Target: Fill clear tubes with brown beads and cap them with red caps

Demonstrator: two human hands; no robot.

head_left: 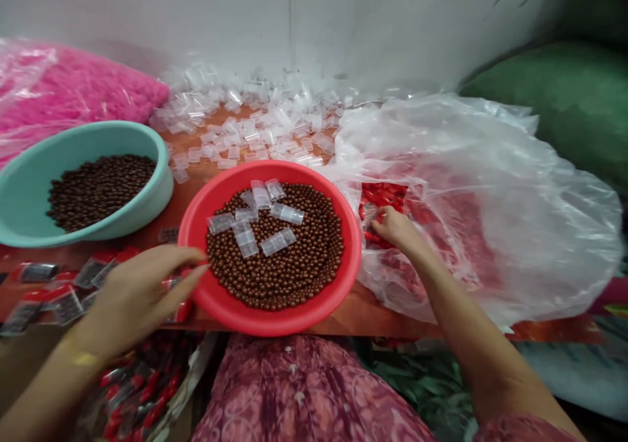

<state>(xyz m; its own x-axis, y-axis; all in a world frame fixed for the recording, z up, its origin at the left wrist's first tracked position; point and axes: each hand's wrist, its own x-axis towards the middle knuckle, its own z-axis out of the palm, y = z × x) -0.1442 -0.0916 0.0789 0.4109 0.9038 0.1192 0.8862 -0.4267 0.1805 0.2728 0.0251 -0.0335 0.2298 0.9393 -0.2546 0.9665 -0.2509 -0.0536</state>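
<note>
A red basin (269,323) holds small round brown beads (284,285), with several clear plastic cases (278,240) lying on top. At the basin's left rim is my left hand (142,291). Its thumb and forefinger point inward, slightly apart, and nothing shows between them. My right hand (395,227) reaches into the mouth of a clear plastic bag (530,220) of red plastic pieces (385,193). Those fingers are bent together at a pale, see-through bit, too blurred to name. Beside my left hand lie several filled clear cases with red caps (66,305).
A teal basin (132,213) of darker brown beads (101,190) stands left, before a bag of pink pieces (78,85). Loose clear cases (255,135) spread along the wall. Below the table edge is a heap of red-capped cases (142,390). A green sack (564,108) bulges at right.
</note>
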